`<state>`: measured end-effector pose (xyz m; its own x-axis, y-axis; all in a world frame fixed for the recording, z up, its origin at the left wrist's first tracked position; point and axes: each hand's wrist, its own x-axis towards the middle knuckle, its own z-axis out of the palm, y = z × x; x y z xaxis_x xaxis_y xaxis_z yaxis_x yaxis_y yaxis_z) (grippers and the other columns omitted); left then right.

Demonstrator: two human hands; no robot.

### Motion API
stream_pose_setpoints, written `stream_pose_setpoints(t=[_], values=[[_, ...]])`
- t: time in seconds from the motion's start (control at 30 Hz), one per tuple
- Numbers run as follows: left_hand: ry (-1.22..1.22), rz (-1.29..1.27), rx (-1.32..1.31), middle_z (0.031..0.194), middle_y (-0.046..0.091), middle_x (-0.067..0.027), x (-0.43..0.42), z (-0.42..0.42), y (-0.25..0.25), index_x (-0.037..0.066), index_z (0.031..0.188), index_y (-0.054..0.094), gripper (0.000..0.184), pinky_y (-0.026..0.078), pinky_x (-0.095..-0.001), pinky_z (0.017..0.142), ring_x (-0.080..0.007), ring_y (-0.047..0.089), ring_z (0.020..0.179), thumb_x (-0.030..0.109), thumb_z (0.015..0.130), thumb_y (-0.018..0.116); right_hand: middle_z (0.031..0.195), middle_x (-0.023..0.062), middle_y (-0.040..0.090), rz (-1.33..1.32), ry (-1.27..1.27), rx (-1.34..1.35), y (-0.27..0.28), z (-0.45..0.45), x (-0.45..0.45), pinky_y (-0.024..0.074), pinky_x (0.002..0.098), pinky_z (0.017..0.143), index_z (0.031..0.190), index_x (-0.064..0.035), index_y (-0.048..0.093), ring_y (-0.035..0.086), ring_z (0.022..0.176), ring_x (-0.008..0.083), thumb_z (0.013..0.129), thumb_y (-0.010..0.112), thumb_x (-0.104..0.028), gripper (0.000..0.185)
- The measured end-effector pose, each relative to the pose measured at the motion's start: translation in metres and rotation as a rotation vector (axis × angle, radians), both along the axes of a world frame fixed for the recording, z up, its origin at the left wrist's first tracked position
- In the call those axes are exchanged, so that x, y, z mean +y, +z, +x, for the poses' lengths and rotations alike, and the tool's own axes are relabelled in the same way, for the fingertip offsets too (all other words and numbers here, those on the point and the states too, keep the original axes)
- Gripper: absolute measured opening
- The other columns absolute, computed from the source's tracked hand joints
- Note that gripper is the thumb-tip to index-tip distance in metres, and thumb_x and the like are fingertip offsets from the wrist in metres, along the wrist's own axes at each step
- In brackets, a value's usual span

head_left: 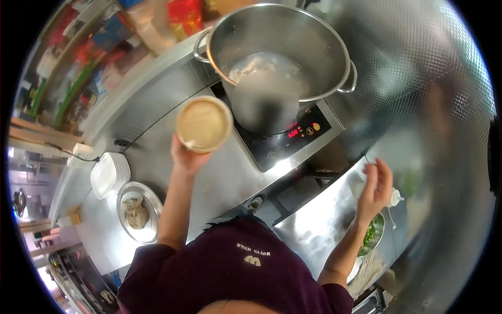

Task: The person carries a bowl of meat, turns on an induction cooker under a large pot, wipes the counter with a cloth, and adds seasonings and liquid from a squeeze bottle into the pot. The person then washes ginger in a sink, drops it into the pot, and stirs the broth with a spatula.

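My left hand [191, 158] is closed around a round tub [205, 124] with a pale rim and a tan top or filling; I cannot tell which. It is held above the steel counter, left of a large steel pot [282, 39]. Pale pieces lie in cloudy liquid inside the pot, and a blurred grey patch hides part of its front. My right hand [376, 188] is raised over the right-hand counter with its fingers apart and nothing visible in them. Close by it are a white squeeze bottle [396, 198] and a steel bowl of chopped greens [371, 235].
The pot stands on an induction cooker [285, 146] with lit red digits. On the left are stacked white trays [111, 175] and a steel basin [156, 209] holding a crumpled cloth. A beige cloth [366, 275] lies at lower right. Crowded shelves [78, 63] line the upper left.
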<state>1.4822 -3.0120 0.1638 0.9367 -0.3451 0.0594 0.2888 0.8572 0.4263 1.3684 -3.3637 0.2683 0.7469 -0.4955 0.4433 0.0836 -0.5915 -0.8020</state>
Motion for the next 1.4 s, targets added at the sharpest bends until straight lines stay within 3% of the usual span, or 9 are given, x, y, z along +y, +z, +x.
stream_pose_setpoints(t=[0.1,0.23,0.37,0.53,0.77,1.07,1.17,1.3,1.4], values=[[0.037,0.100,-0.062,0.131,0.034,-0.0181,-0.005,0.002,0.001,0.012,0.133,0.027,0.081,0.043,-0.0492,0.087,-0.0338,0.042,0.115,0.053,0.072,0.060,0.080,0.0106,0.060,-0.205,0.665,-0.131,0.038,0.043,0.070,0.0437,0.0251,0.054,0.103,0.0045,0.056,0.055,0.063,0.0163,0.072,0.068,-0.009,0.036],[-0.035,0.116,-0.105,0.133,0.035,-0.0086,-0.004,0.004,0.027,0.008,0.134,0.025,0.089,0.033,-0.0419,0.099,-0.0249,0.035,0.123,0.049,0.067,0.068,0.070,0.0107,0.055,-0.285,0.946,-0.230,0.055,0.073,0.135,0.0422,0.0274,0.053,0.104,0.0036,0.056,0.053,0.059,0.0195,0.062,0.077,-0.019,0.052],[0.011,0.219,-0.172,0.132,0.036,-0.0082,-0.006,0.008,0.061,0.009,0.133,0.025,0.092,0.034,-0.0396,0.099,-0.0231,0.037,0.121,0.048,0.064,0.072,0.067,0.0096,0.054,-0.323,0.992,-0.391,0.059,0.086,0.165,0.0400,0.0266,0.049,0.100,0.0043,0.058,0.051,0.056,0.0186,0.061,0.076,-0.013,0.046],[0.021,0.211,-0.151,0.131,0.038,-0.0075,-0.004,0.014,0.061,0.011,0.132,0.027,0.091,0.038,-0.0388,0.095,-0.0226,0.040,0.119,0.046,0.062,0.074,0.064,0.0083,0.052,-0.060,0.955,-0.133,0.067,0.095,0.163,0.0384,0.0244,0.045,0.081,0.0014,0.061,0.049,0.049,0.0147,0.073,0.064,0.000,0.009],[0.110,0.198,-0.227,0.129,0.039,-0.0070,-0.014,0.028,0.063,0.011,0.131,0.028,0.090,0.041,-0.0403,0.092,-0.0226,0.042,0.117,0.042,0.061,0.076,0.066,0.0078,0.053,-0.026,0.831,-0.069,0.078,0.114,0.160,0.0406,0.0240,0.046,0.081,0.0007,0.058,0.052,0.052,0.0120,0.071,0.063,0.000,0.011],[0.092,0.185,-0.185,0.128,0.040,-0.0067,-0.018,0.024,0.064,0.010,0.131,0.028,0.090,0.038,-0.0401,0.095,-0.0225,0.042,0.116,0.042,0.062,0.076,0.074,0.0085,0.050,-0.985,0.771,-0.710,0.085,0.131,0.160,0.0426,0.0241,0.045,0.076,0.0015,0.053,0.052,0.059,0.0186,0.053,0.054,-0.010,0.026],[0.098,0.181,-0.156,0.127,0.041,-0.0064,-0.017,0.025,0.058,0.010,0.131,0.028,0.089,0.037,-0.0402,0.096,-0.0222,0.042,0.117,0.043,0.063,0.075,0.075,0.0081,0.050,-0.894,0.887,-0.624,0.078,0.133,0.163,0.0428,0.0254,0.045,0.078,0.0015,0.055,0.051,0.058,0.0186,0.054,0.055,-0.009,0.026],[0.109,0.174,-0.157,0.127,0.041,-0.0072,-0.016,0.026,0.059,0.010,0.131,0.029,0.088,0.037,-0.0397,0.095,-0.0222,0.042,0.116,0.044,0.064,0.073,0.071,0.0100,0.055,-0.313,1.044,-0.231,0.086,0.130,0.164,0.0457,0.0259,0.051,0.075,0.0000,0.057,0.056,0.060,0.0233,0.065,0.060,0.003,0.011],[0.082,0.219,-0.207,0.132,0.037,-0.0062,-0.014,0.026,0.056,0.012,0.133,0.029,0.087,0.029,-0.0413,0.100,-0.0216,0.035,0.122,0.050,0.066,0.070,0.071,0.0067,0.059,0.066,1.018,0.068,0.089,0.128,0.163,0.0446,0.0214,0.054,0.077,0.0004,0.061,0.057,0.059,0.0121,0.073,0.061,0.001,0.005]])
